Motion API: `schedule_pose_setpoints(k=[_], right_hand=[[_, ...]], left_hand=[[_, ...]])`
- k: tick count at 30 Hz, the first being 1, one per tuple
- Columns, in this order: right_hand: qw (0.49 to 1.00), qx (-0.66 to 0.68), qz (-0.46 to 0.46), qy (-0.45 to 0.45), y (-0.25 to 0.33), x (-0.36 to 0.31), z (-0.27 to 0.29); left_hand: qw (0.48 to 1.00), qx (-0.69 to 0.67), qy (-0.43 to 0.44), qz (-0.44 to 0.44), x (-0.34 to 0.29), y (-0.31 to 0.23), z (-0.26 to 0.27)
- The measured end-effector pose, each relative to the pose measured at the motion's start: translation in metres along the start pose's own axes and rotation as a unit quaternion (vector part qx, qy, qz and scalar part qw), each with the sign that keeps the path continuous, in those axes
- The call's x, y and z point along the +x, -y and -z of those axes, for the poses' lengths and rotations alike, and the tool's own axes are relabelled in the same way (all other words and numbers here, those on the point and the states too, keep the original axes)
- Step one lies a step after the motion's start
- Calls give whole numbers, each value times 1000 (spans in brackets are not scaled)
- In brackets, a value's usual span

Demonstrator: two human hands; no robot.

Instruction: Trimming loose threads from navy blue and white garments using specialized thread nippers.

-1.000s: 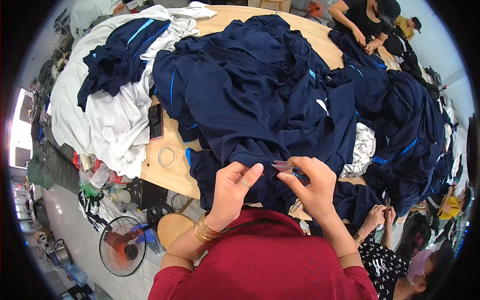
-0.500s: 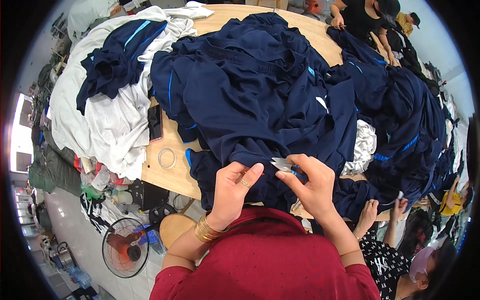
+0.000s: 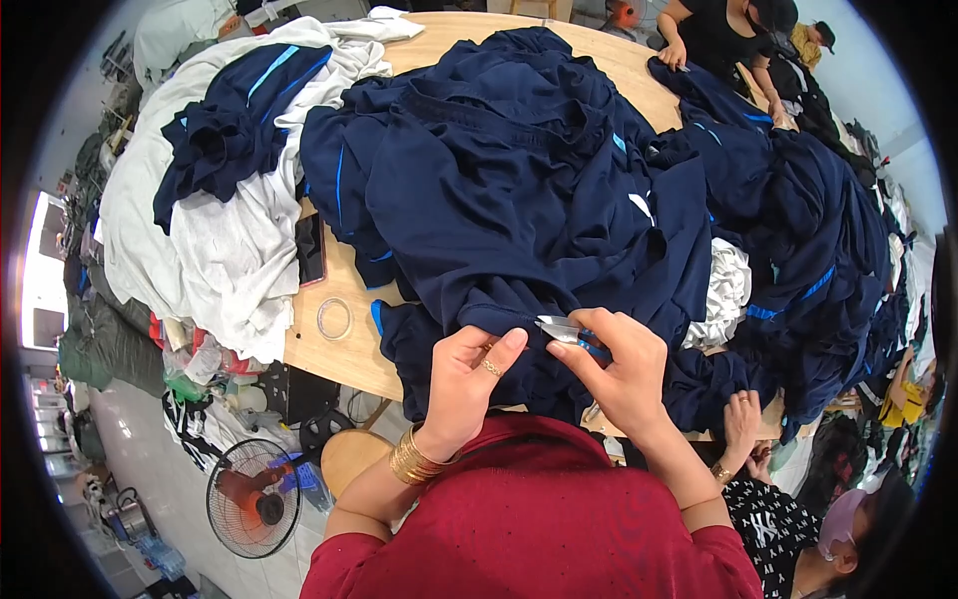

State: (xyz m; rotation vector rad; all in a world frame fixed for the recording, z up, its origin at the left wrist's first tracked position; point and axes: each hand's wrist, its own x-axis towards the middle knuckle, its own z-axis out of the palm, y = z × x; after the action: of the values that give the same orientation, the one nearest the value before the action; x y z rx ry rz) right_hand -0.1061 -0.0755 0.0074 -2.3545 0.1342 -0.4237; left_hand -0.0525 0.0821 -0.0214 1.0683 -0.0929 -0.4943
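Observation:
A large navy garment (image 3: 499, 200), with a gathered waistband and light-blue trim, lies heaped in front of me. My left hand (image 3: 467, 374) pinches a hem of it between thumb and fingers, close to the table's near side. In my right hand (image 3: 619, 364) is a pair of thread snips (image 3: 561, 328) with silver blades and some blue at the grip. The blade tips point left and touch the cloth edge just beside my left thumb. The cloth underneath my fingers is mostly hidden.
White fabric (image 3: 230, 270) with a smaller navy piece (image 3: 222, 140) covers the table's left. A tape ring (image 3: 334, 318) and a phone (image 3: 311, 250) lie near it. More navy garments (image 3: 798, 230) are piled right, where co-workers handle cloth. A fan (image 3: 253, 497) stands lower left.
My hands stay almost in place; the snips' blades look slightly closer together and a little further left. At the lower right, a co-worker's hands have shifted on the navy cloth.

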Motion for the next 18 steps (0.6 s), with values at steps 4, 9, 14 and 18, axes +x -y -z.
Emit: schedule_pose_setpoints(k=[4,9,14,18], right_hand=[[1000,-13,-1,5,-1,0,1],[1000,5,-8,-2,-6,-1,4],[1000,-4,18,2,-7,-1,5],[999,-17,34,6,-7,0,2]], left_hand=[[1000,12,-1,-5,0,1,1],[1000,18,-3,-4,0,1,2],[1000,18,6,0,0,1,3],[1000,20,7,0,-1,1,3]])
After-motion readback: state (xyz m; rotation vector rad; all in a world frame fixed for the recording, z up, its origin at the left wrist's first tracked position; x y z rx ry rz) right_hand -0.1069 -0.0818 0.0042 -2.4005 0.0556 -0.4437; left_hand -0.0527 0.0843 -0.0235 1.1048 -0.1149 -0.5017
